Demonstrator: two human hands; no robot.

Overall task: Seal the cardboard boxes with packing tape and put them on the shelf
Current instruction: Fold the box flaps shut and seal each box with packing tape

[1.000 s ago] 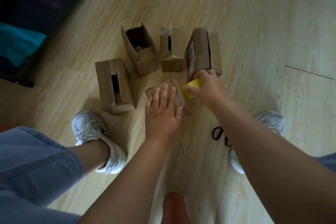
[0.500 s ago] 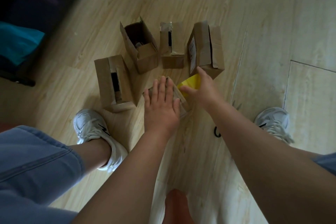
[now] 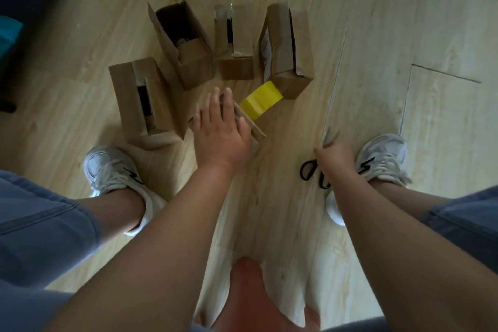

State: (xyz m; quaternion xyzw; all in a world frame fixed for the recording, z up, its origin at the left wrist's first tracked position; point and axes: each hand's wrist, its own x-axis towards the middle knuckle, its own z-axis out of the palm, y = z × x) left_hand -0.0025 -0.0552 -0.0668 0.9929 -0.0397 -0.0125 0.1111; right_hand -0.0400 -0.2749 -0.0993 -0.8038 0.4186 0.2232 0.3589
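My left hand lies flat, fingers together, on top of a small cardboard box on the wooden floor. A yellow roll of packing tape rests against that box's far right edge, free of either hand. My right hand is down on black-handled scissors beside my right shoe, its fingers curled over the blades. Several other cardboard boxes stand behind: one at the left with a slit top, an open one, a narrow one and a larger one at the right.
My two white shoes flank the work spot. Dark furniture with a teal item stands at the far left. A floor seam runs on the right. A blurred reddish shape sits at the bottom edge.
My right hand let go of the yellow tape roll and moved back and right to the scissors. My left hand stayed pressed on the small box.
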